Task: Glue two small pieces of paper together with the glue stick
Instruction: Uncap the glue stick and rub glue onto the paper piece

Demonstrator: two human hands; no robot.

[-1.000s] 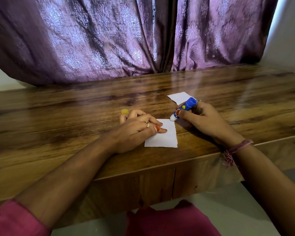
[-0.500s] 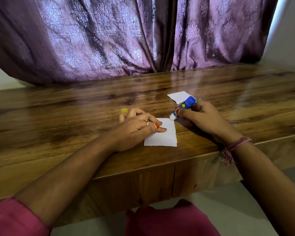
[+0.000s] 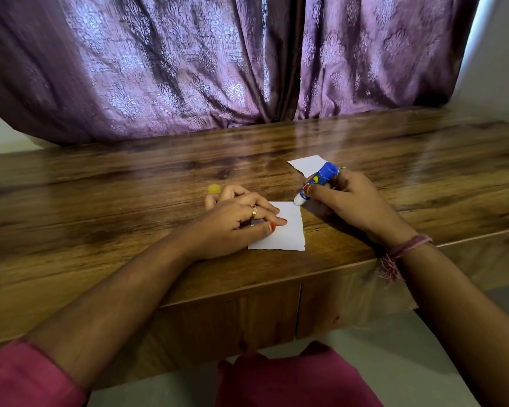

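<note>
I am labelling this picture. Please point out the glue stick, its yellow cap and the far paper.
glue stick (image 3: 321,179): head view, blue barrel.
yellow cap (image 3: 214,188): head view, its top.
far paper (image 3: 305,164): head view, bare middle.

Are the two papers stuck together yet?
Not yet. The yellow cap is off and lying on the table. Now the right hand rubs the glue stick on a corner of the near paper, which the left hand presses flat. The other paper lies apart, waiting to go on.
</note>
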